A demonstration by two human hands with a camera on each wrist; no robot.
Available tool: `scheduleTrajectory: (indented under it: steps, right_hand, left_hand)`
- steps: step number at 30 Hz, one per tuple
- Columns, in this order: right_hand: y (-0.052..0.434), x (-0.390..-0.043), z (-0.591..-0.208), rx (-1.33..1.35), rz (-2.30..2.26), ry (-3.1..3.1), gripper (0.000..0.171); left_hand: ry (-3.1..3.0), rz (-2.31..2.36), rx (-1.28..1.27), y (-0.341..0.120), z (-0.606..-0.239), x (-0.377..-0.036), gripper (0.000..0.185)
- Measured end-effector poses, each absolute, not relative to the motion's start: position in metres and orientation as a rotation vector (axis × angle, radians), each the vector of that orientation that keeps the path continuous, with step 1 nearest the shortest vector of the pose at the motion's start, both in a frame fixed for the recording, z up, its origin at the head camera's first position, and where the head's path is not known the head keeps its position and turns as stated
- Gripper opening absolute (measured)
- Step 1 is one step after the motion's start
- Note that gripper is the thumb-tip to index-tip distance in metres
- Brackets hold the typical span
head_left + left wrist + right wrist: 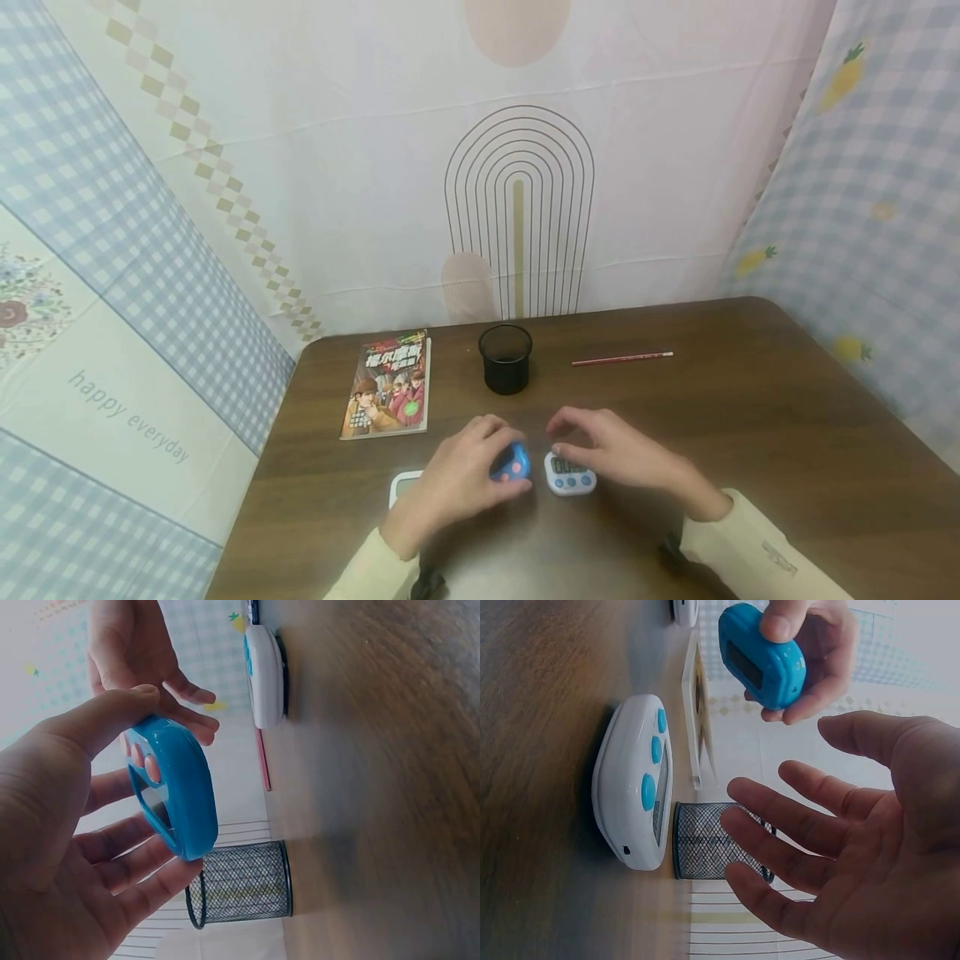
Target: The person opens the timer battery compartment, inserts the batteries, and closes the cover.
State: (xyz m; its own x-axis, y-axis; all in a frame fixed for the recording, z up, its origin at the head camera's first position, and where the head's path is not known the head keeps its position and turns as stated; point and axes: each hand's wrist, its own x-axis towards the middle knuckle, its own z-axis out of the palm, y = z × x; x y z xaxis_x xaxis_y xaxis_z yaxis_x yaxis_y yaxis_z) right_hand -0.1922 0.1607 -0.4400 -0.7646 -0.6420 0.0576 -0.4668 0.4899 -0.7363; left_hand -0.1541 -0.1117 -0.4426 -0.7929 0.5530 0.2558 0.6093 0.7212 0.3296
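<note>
Left hand (457, 483) grip holds blue timer (512, 463); right hand (615, 454) grip wide above white timer (570, 477).

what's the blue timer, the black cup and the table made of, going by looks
Blue timer: glossy moulded plastic, judging by its sheen and rounded edges. Black cup: metal wire mesh, see-through grid, likely painted. Table: dark wood grain, possibly laminate.

Light: even, soft, bright in the head view.
Wrist views: dimmer, backlit.
Blur: near brown wooden tabletop (390, 780).
Edges: wide-angle bending.
</note>
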Motion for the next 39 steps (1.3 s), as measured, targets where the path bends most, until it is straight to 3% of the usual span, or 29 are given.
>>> scheduleTrajectory:
  steps: [28,39]
  right_hand:
    - [0.149,-0.183,-0.442,-0.947,-1.219,2.380,0.026]
    - [0.145,-0.177,-0.439,-0.846,-1.331,2.243,0.038]
  left_hand:
    - [-2.372,-0.791,-1.037,-0.103,-0.437,-0.149,0.055]
    - [-2.185,-0.869,-1.073,-0.100,-0.438,-0.147,0.061]
